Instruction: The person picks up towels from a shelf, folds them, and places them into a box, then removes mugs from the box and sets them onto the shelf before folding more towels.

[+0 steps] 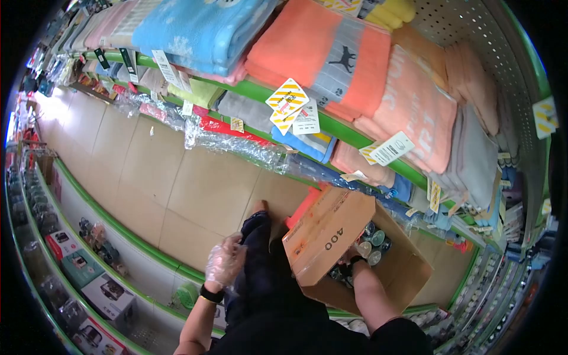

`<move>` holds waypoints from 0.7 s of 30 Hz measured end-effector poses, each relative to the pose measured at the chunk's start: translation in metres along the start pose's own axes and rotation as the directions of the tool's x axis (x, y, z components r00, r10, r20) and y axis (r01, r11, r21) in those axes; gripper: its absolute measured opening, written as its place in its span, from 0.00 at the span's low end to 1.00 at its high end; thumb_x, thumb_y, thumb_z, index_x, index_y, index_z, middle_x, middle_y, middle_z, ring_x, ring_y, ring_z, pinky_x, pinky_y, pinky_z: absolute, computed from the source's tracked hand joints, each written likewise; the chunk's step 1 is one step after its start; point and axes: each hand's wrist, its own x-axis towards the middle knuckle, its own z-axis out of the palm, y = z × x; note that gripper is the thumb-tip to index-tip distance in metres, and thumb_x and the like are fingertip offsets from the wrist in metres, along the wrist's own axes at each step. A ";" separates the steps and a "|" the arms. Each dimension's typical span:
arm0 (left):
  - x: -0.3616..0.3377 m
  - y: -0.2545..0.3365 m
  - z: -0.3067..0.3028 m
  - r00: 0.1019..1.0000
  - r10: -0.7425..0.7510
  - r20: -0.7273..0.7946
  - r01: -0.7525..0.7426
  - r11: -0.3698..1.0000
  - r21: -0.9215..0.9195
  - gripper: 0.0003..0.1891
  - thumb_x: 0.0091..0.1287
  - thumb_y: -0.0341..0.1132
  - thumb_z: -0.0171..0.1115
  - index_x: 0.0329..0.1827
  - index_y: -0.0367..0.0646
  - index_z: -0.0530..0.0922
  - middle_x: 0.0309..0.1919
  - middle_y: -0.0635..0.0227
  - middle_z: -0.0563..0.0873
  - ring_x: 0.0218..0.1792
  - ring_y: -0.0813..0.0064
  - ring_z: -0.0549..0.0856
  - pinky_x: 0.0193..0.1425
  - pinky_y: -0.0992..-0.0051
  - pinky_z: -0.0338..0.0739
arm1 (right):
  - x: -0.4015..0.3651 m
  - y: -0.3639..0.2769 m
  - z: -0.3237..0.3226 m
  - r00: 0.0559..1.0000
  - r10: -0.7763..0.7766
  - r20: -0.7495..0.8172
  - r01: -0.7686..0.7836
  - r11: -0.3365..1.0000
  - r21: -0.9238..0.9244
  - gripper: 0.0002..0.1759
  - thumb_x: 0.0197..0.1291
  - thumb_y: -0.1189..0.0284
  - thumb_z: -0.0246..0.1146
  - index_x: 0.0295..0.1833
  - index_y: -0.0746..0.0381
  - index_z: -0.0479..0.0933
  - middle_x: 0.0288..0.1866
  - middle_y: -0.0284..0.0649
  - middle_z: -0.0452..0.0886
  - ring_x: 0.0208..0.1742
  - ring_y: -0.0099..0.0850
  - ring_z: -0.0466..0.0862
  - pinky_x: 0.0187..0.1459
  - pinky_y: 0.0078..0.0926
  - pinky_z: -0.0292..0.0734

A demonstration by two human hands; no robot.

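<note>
Your left grip wears a thin, clear plastic glove, wrinkled and shiny, loose around the fingers. Just behind that grip, a plain black band circles your wrist. Behind your right grip sits another dark band, narrower in view; whether that grip is gloved too is hard to tell. Farther back from it, your forearm is bare up to a short black sleeve. Your top is black, your trousers dark navy, creased near the hem.
</note>
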 end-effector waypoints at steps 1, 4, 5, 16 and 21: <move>-0.005 -0.012 -0.002 0.998 -0.057 -0.025 0.058 0.998 0.031 0.15 0.60 0.32 0.62 0.49 0.38 0.78 0.41 0.50 0.84 0.36 0.58 0.86 0.40 0.63 0.80 | -0.001 0.001 0.005 0.999 -0.040 0.018 0.039 0.998 0.040 0.32 0.63 0.53 0.59 0.66 0.58 0.63 0.57 0.45 0.75 0.54 0.48 0.76 0.47 0.56 0.76; -0.017 -0.041 -0.002 0.995 -0.067 -0.081 0.078 0.986 0.147 0.16 0.60 0.33 0.62 0.50 0.37 0.77 0.41 0.50 0.84 0.36 0.58 0.86 0.41 0.63 0.80 | -0.009 0.002 0.017 0.996 -0.078 0.038 0.073 0.990 0.123 0.31 0.63 0.53 0.59 0.66 0.58 0.63 0.57 0.45 0.75 0.54 0.48 0.76 0.47 0.56 0.76; -0.020 -0.045 -0.001 0.994 -0.074 -0.086 0.086 0.986 0.144 0.16 0.60 0.34 0.62 0.50 0.37 0.77 0.41 0.51 0.84 0.36 0.58 0.86 0.41 0.63 0.80 | -0.008 0.004 0.018 0.996 -0.085 0.042 0.078 0.987 0.142 0.31 0.63 0.53 0.59 0.66 0.58 0.63 0.57 0.45 0.75 0.54 0.48 0.76 0.47 0.55 0.76; -0.031 -0.056 0.027 0.980 -0.185 0.073 0.187 0.982 -0.016 0.20 0.61 0.36 0.63 0.54 0.37 0.75 0.37 0.51 0.85 0.36 0.58 0.86 0.41 0.65 0.79 | -0.013 0.023 0.021 0.993 -0.115 0.028 0.104 0.959 0.263 0.30 0.63 0.53 0.58 0.65 0.58 0.64 0.57 0.44 0.76 0.54 0.46 0.77 0.47 0.54 0.77; -0.026 -0.068 0.022 0.963 -0.261 0.073 0.266 0.961 -0.078 0.19 0.60 0.36 0.64 0.53 0.37 0.76 0.36 0.52 0.86 0.36 0.59 0.86 0.41 0.65 0.80 | -0.009 0.032 0.020 0.993 -0.113 0.030 0.099 0.949 0.301 0.30 0.63 0.53 0.58 0.65 0.58 0.65 0.57 0.44 0.76 0.54 0.46 0.78 0.47 0.53 0.78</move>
